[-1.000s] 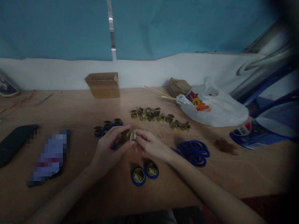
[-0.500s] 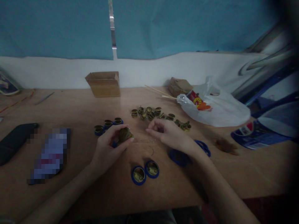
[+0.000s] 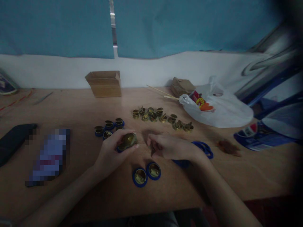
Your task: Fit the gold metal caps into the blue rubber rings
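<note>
My left hand [image 3: 112, 148] is closed around a small round brass-coloured metal case [image 3: 129, 139] with its lid raised; a blue rim shows beneath it. To its right, my right hand [image 3: 163, 146] has its fingers pinched together, and what they hold, if anything, I cannot make out. Two similar cases in blue rings, a left one [image 3: 139, 177] and a right one [image 3: 153, 171], lie just below the hands. Several more blue-ringed cases [image 3: 109, 125] stand behind my left hand. Loose blue rings [image 3: 204, 149] lie partly hidden by my right forearm.
Several brass-coloured cases without blue rings [image 3: 153, 117] stand mid-table. Farther back are a cardboard box [image 3: 106, 87], a crumpled brown package [image 3: 182, 87] and a white plastic bag [image 3: 220, 108]. A blue cup [image 3: 253, 137] lies right; a dark phone [image 3: 16, 142] lies left.
My right hand has moved down and slightly left, away from the unringed cases. The case in my left hand has shifted slightly, showing more of its lid.
</note>
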The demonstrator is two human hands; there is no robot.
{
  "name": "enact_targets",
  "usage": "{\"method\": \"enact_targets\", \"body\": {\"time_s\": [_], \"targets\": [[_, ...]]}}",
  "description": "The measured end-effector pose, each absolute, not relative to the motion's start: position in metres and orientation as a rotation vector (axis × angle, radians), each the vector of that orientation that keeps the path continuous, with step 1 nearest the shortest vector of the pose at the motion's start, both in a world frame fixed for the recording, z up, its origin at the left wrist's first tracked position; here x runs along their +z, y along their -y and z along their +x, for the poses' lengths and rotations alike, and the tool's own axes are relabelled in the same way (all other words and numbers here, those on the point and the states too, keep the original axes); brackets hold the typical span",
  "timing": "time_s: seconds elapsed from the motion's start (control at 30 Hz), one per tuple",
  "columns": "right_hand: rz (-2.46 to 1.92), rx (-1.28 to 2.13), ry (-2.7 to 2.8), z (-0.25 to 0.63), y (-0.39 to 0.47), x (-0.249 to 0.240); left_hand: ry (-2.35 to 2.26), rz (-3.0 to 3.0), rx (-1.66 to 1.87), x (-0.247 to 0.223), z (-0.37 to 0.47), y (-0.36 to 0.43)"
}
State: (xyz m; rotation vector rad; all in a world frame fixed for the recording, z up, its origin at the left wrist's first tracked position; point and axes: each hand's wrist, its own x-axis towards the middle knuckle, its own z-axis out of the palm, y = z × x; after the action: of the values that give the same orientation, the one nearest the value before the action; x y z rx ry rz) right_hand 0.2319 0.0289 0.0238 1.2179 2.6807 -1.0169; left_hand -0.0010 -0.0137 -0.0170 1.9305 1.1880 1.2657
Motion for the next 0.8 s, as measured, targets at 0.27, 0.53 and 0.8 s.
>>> {"method": "enact_targets", "body": {"time_s": [0.27,0.53,0.8], "targets": [[1.203,-1.015,-2.663,0.2293,-0.0274,0.0292,-1.21,1.969,1.245,-0.0161,-0.0009,0.0131],[1.13,-0.952,-2.842,0.2269,-0.0226,0.025,-1.216,2.011,1.247,-0.0149,0.0,0.0123],[1.065,-1.091,-2.801,0.2244,-0.0218,0.0257,-1.203,2.108,1.268,-0.0145,-0.001,0.0118]]}}
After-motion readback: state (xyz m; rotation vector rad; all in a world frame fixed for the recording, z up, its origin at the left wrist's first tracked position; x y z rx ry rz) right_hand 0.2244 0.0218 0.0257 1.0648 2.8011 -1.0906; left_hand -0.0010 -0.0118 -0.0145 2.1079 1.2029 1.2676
